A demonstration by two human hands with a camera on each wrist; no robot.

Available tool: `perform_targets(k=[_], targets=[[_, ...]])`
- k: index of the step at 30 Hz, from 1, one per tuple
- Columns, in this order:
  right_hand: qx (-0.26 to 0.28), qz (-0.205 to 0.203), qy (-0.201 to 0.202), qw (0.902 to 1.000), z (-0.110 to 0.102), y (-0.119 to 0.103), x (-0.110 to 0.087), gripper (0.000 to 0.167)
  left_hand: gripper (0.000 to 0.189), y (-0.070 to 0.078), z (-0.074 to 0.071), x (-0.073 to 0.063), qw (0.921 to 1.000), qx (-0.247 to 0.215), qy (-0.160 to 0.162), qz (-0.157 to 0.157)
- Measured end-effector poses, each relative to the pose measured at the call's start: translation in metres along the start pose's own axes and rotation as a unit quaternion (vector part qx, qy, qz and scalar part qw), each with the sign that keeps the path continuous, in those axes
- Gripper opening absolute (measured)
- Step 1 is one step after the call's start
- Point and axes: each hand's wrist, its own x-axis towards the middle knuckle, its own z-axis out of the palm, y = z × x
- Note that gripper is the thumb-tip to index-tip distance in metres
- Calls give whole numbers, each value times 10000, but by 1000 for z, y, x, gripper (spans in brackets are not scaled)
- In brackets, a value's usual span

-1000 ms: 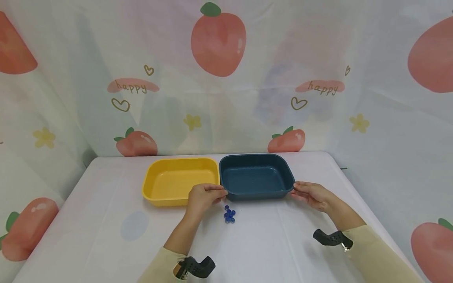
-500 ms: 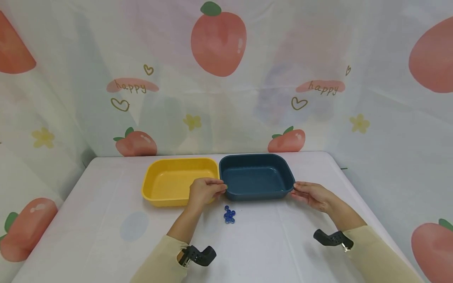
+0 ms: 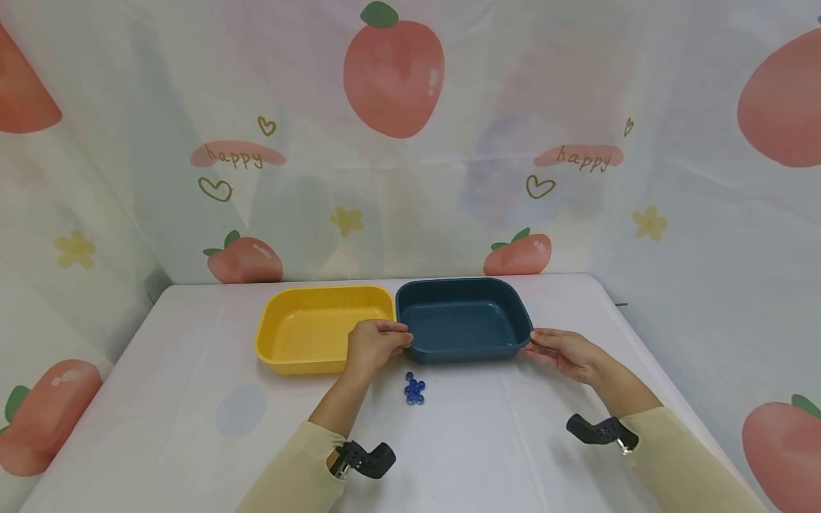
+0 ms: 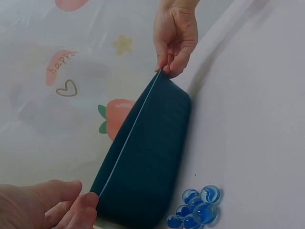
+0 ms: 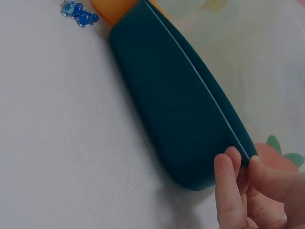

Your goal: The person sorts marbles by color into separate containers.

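A dark teal rectangular tray [image 3: 465, 320] rests on the white table. My right hand [image 3: 567, 354] pinches its near right corner, with the thumb [image 5: 267, 176] over the rim and fingers [image 5: 228, 186] against the outer wall. At the opposite corner, my left hand [image 3: 375, 343] has its fingertips [image 4: 89, 200] touching the rim, while the thumb [image 4: 66, 189] stands slightly off it. Several blue glass marbles [image 3: 414, 390] lie clustered in front of the tray's left end.
A yellow tray [image 3: 301, 328] stands beside the teal one on the left, its right front corner partly hidden by my left hand. Behind the table [image 3: 474, 456] hangs a peach-print cloth [image 3: 398, 185].
My left hand has moved slightly up and forward along the teal tray's left corner. My right hand keeps its hold; trays and marbles look unmoved.
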Motion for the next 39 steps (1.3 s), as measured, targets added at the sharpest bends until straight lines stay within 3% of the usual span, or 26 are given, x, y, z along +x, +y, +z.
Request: perform_targets(k=[13,21,39], targets=[[46,-8,19,10000,-1,1,0,24,16,1,-6,-4,10000,83,-5,-26],[99,-13,36,9999,0,1,1,23,17,4,-15,-6,9999,-122,-44,40],[89,-26,11,10000,0,1,0,38,23,9,-73,-12,9998,-23,168,140]])
